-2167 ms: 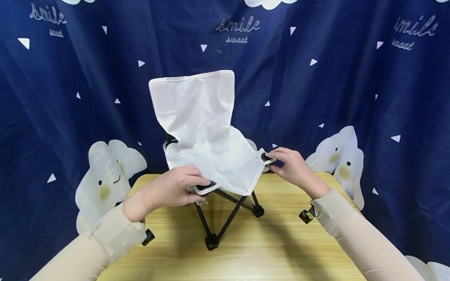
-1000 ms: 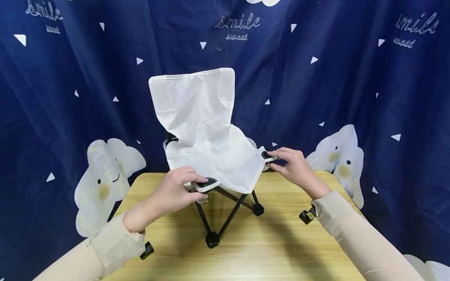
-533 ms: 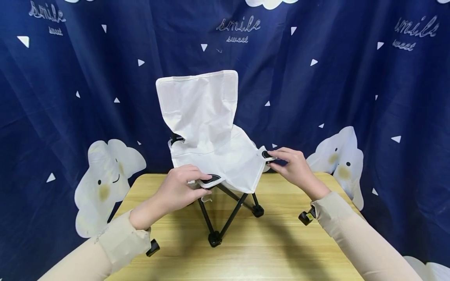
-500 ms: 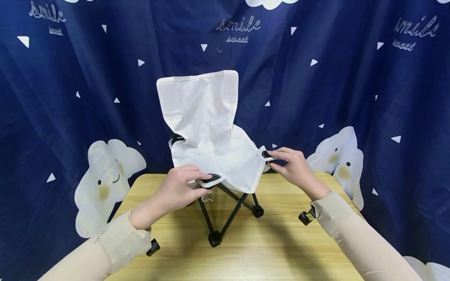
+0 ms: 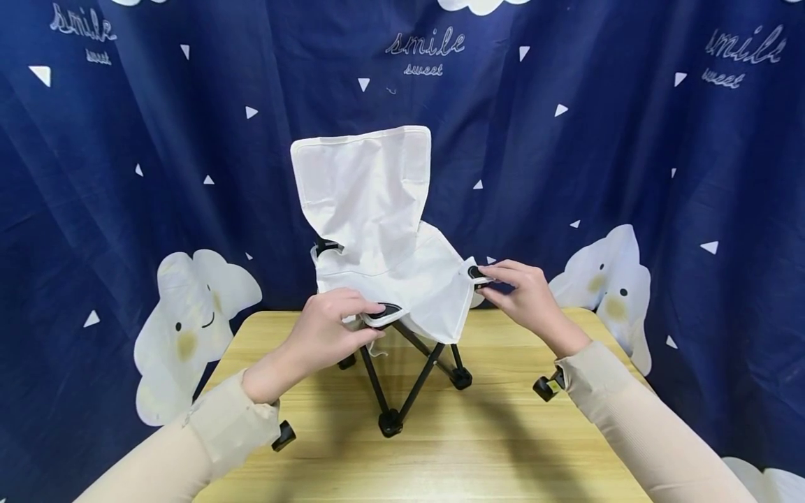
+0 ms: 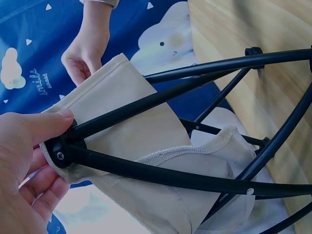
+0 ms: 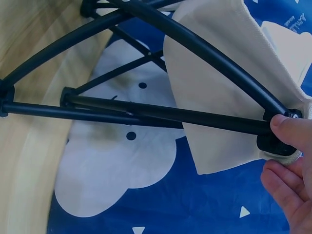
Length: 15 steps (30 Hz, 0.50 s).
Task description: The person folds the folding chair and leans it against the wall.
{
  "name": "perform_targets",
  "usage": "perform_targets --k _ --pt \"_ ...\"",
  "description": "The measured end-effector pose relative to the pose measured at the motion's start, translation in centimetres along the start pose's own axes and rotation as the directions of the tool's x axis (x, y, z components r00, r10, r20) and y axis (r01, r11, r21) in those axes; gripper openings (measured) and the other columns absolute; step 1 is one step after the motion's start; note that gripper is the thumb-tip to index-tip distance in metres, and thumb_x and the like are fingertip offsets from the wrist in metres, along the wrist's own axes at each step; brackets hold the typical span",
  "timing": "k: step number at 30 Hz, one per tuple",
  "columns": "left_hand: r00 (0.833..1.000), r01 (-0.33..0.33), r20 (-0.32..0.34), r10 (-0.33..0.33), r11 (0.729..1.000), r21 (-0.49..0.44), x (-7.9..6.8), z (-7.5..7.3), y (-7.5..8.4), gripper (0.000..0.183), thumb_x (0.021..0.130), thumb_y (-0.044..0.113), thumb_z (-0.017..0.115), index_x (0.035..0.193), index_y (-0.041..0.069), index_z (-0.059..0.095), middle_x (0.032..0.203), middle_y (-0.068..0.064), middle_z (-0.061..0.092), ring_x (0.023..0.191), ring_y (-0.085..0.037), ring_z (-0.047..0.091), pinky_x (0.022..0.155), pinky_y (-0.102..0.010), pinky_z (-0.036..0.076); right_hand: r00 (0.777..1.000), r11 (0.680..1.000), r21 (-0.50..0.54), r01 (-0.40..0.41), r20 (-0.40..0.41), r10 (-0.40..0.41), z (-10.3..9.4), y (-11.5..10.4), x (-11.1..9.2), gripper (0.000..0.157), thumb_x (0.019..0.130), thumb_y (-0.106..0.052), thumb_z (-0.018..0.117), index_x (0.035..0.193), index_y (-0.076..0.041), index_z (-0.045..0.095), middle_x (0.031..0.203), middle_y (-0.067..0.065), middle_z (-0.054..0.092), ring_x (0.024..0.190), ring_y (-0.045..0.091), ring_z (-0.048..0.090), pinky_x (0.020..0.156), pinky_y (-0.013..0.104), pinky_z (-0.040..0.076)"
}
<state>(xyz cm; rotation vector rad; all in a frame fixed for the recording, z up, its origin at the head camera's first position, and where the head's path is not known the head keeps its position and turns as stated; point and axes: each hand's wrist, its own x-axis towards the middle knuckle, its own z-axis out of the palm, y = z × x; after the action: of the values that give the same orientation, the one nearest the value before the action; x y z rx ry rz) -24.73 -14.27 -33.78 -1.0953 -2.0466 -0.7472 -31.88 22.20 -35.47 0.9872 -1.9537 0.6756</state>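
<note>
A small folding chair (image 5: 402, 286) with a white fabric seat and back stands on crossed black legs, turned slightly sideways. My left hand (image 5: 330, 325) pinches its near front seat corner, fingers on top at the black fitting and thumb below. In the left wrist view, that thumb presses beside the black corner joint (image 6: 63, 148) where two tubes meet. My right hand (image 5: 518, 293) grips the other front corner at its black fitting (image 5: 476, 272). The right wrist view shows the thumb against the joint (image 7: 278, 136) and the fingers curled under the fabric edge.
The chair's black feet (image 5: 390, 423) rest on a light wooden table (image 5: 478, 447) with rounded back corners. Behind it hangs a dark blue curtain (image 5: 566, 161) with white clouds, triangles and lettering. A small black device (image 5: 546, 388) sits at the right wrist.
My left hand has moved right and slightly up, bringing its seat corner nearer the right one. The chair's back and near foot have shifted right. My right hand stays almost in place.
</note>
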Motion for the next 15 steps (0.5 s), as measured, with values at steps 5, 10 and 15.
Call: perform_targets --k 5,10,15 --pt "1.0 0.009 0.001 -0.009 1.0 0.016 0.31 0.1 -0.1 0.035 0.069 0.004 0.101 0.1 0.009 0.087 0.086 -0.001 0.08 0.077 -0.015 0.074 0.069 -0.032 0.061 1.0 1.0 -0.002 0.002 -0.003 -0.002 -0.05 -0.08 0.23 0.04 0.069 0.017 0.093 0.107 0.007 0.083 0.096 0.02 0.081 0.08 0.033 0.079 0.07 0.033 0.065" --pt "1.0 0.016 -0.005 -0.016 1.0 0.008 0.57 0.33 -0.04 0.035 0.069 0.004 0.101 0.101 0.008 0.086 0.089 -0.003 0.081 0.08 -0.016 0.075 0.072 -0.033 0.063 1.0 1.0 -0.009 0.001 -0.011 -0.002 -0.08 -0.13 0.3 0.04 0.069 0.016 0.093 0.106 0.007 0.083 0.096 0.021 0.081 0.083 0.035 0.08 0.073 0.036 0.066" --pt "0.999 0.006 -0.034 -0.006 1.0 0.008 0.76 0.72 -0.03 0.035 0.069 0.002 0.1 0.1 0.008 0.087 0.089 -0.003 0.082 0.08 -0.018 0.076 0.072 -0.036 0.063 1.0 1.0 0.006 -0.012 -0.024 0.012 -0.06 -0.21 0.29 0.038 0.07 0.017 0.092 0.106 0.008 0.082 0.097 0.022 0.081 0.087 0.037 0.081 0.078 0.026 0.065"
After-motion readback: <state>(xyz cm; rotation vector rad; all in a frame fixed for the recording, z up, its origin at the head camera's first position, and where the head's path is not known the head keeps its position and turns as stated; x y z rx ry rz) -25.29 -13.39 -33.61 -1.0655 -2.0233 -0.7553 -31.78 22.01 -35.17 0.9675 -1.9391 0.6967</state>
